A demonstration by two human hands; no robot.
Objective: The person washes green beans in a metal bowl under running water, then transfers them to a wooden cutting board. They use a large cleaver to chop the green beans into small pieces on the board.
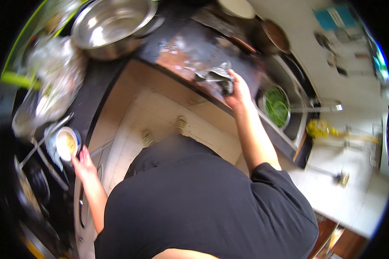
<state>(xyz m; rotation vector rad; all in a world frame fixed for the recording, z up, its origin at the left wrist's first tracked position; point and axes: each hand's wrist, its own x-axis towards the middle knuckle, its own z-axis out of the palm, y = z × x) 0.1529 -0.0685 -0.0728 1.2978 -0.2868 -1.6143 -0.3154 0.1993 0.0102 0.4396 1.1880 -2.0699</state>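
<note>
My right hand (239,91) grips a crumpled grey patterned cloth (219,76), which hangs just over the front edge of the dark, wet counter (186,58). On the left, my left hand (86,165) has hold of the near rim of a small white bowl (64,151), blue on the outside. Something pale yellow and shredded lies in the bowl; blur hides exactly what it is. Part of the left hand's grip is hidden behind the bowl's side.
A large steel basin (112,26) and clear plastic bags (58,82) crowd the left counter. Nearer stands a dark stove (39,181). In the sink (296,125) at right is a bowl of green vegetables (276,105) beside a faucet (328,108). A knife (245,45) lies farther back.
</note>
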